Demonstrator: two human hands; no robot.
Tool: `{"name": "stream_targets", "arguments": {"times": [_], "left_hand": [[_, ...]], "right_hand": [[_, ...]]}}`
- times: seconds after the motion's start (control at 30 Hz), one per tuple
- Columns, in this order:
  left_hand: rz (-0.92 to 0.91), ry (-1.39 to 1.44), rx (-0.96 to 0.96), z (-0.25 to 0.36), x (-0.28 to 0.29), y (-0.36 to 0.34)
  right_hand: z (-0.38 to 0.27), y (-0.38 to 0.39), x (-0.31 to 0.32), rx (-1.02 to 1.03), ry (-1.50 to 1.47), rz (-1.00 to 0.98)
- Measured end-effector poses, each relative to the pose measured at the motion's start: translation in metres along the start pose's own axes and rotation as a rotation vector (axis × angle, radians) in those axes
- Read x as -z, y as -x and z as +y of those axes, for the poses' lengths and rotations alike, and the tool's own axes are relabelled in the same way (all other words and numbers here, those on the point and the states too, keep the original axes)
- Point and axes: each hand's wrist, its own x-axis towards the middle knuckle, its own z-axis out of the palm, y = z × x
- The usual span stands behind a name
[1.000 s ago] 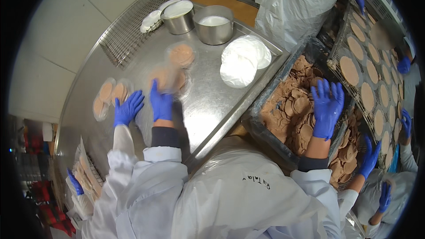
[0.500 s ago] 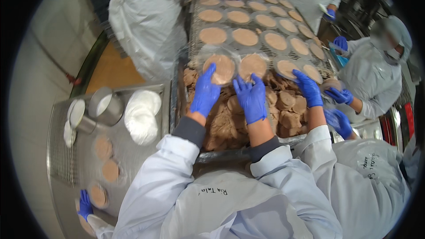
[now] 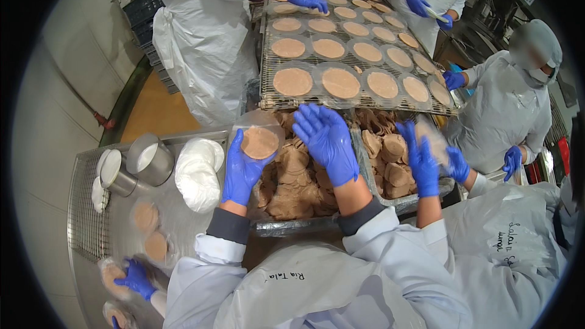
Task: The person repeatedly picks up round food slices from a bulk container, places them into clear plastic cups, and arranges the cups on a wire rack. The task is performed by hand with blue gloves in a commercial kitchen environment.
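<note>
My left hand [image 3: 241,173], in a blue glove, holds a round tan meat patty [image 3: 260,144] on a clear plastic sheet, thumb and fingers around its edge. To the right my right hand [image 3: 327,143] is open and holds nothing, palm up, fingers stretched toward the conveyor. Both hands are above a lined bin of loose tan meat [image 3: 291,186]. Just beyond is the end of a wire mesh conveyor [image 3: 359,102], carrying rows of similar patties [image 3: 340,83] on clear round sheets.
At left a steel table [image 3: 183,234] holds metal cups [image 3: 149,158], a stack of white discs [image 3: 198,173] and several patties, with a co-worker's gloved hand [image 3: 137,278] among them. Another co-worker's hand [image 3: 422,167] moves a blurred patty over a second meat bin [image 3: 396,192]. Other co-workers stand along the conveyor.
Both hands were at patties near the conveyor's end. My left hand has drawn back leftward with one patty; my right hand has come away empty. The belt's patties have moved nearer.
</note>
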Motion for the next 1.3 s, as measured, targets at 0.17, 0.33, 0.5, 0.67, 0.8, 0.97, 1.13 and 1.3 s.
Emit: {"name": "stream_targets", "arguments": {"times": [0.17, 0.33, 0.5, 0.67, 0.8, 0.97, 1.13, 1.3], "left_hand": [[0.002, 0.019, -0.042, 0.008, -0.009, -0.016], [-0.184, -0.032, -0.012, -0.023, -0.058, -0.048], [-0.135, -0.111, -0.042, -0.045, -0.056, -0.072], [-0.078, -0.072, -0.026, -0.025, -0.007, -0.028], [0.023, 0.027, -0.108, 0.013, 0.009, 0.014], [-0.055, -0.036, -0.193, 0.03, 0.009, 0.033], [-0.002, 0.004, -0.225, 0.035, 0.04, 0.044], [-0.056, 0.021, -0.067, 0.011, 0.034, 0.01]], "right_hand": [[-0.024, 0.001, 0.008, 0.204, 0.001, -0.081], [-0.032, 0.005, 0.044, 0.141, -0.034, -0.021], [-0.034, 0.002, 0.049, 0.084, -0.209, 0.113], [-0.047, 0.012, 0.026, -0.036, -0.139, -0.106], [-0.054, 0.007, -0.048, 0.647, 0.337, -0.244], [-0.007, -0.067, -0.022, 1.071, 2.142, -0.136], [0.029, 0.004, -0.04, 0.772, 1.601, -0.342], [0.042, -0.008, 0.039, 0.238, 0.655, -0.137]]}}
